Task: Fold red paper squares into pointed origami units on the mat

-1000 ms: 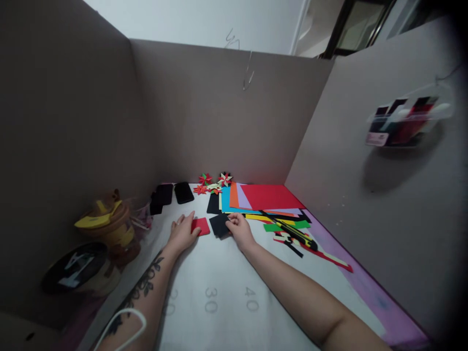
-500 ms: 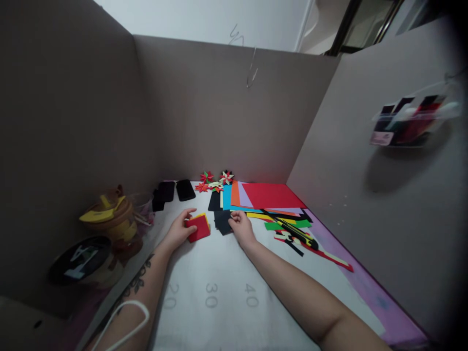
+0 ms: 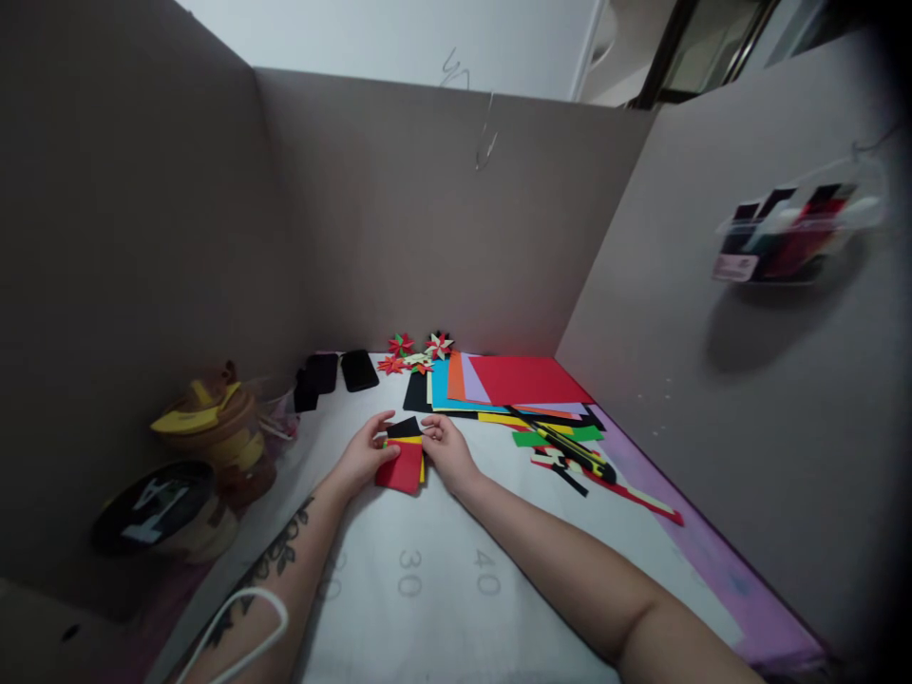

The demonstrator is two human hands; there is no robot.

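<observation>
My left hand [image 3: 362, 460] grips a small stack of paper squares between thumb and fingers. A red paper square [image 3: 400, 469] lies at the front, a yellow paper square [image 3: 424, 471] peeks out along its right side, and a sliver of green shows by the thumb. Behind them, black paper squares [image 3: 404, 428] stick up at the top. My right hand [image 3: 450, 454] is closed at the right edge of the stack, its fingertips pinching the black paper; the exact contact is partly hidden.
Large coloured sheets [image 3: 531, 380] lie at the back right. A yellow-black utility knife [image 3: 577, 454] rests among paper strips [image 3: 566, 475]. Folded paper stars [image 3: 440, 344] and a black phone-like object [image 3: 359, 370] sit at the back. Pots [image 3: 214, 427] stand left; grey walls surround the table.
My right hand has moved left, bringing the black squares from the table to the stack in my left hand. The red and yellow squares have shifted slightly right and nearer.
</observation>
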